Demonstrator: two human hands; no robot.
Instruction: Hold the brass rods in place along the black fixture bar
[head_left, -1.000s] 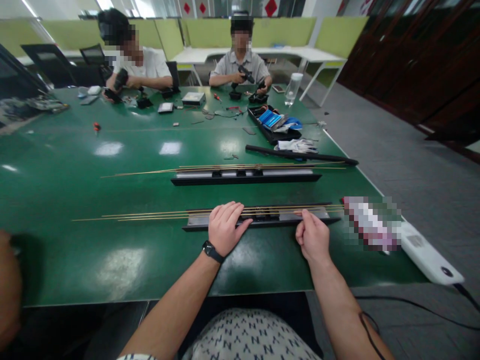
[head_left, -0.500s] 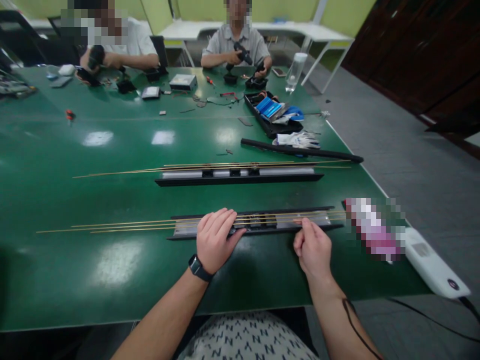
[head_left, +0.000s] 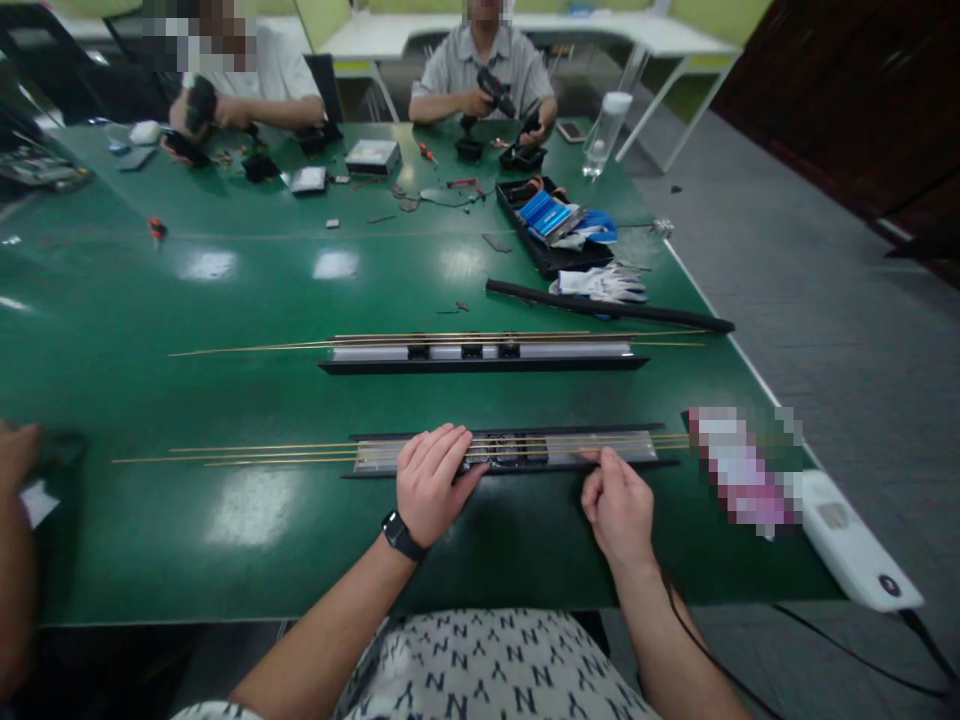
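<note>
A long black rail [head_left: 555, 455] with a grey insert lies across the green table [head_left: 225, 400] in front of me. Several thin brass rods [head_left: 247, 452] run along it and stick out far to the left. My left hand [head_left: 429, 482], with a black watch on the wrist, lies flat with fingers stretched over the rail and rods near its middle. My right hand [head_left: 616, 502] is closed in a pinch on the near brass rod at the rail's right part.
A second black rail [head_left: 480, 357] with brass rods lies farther back, a black tube [head_left: 607, 307] and white gloves [head_left: 596, 283] beyond it. A white power strip [head_left: 847, 540] sits at the right edge. Two people work with tools at the far side; another person's arm [head_left: 15, 560] is at left.
The view has shifted a little. My hands stay on the near rail, the right one drawn slightly left along the rod. A person's arm has come in at the left edge.
</note>
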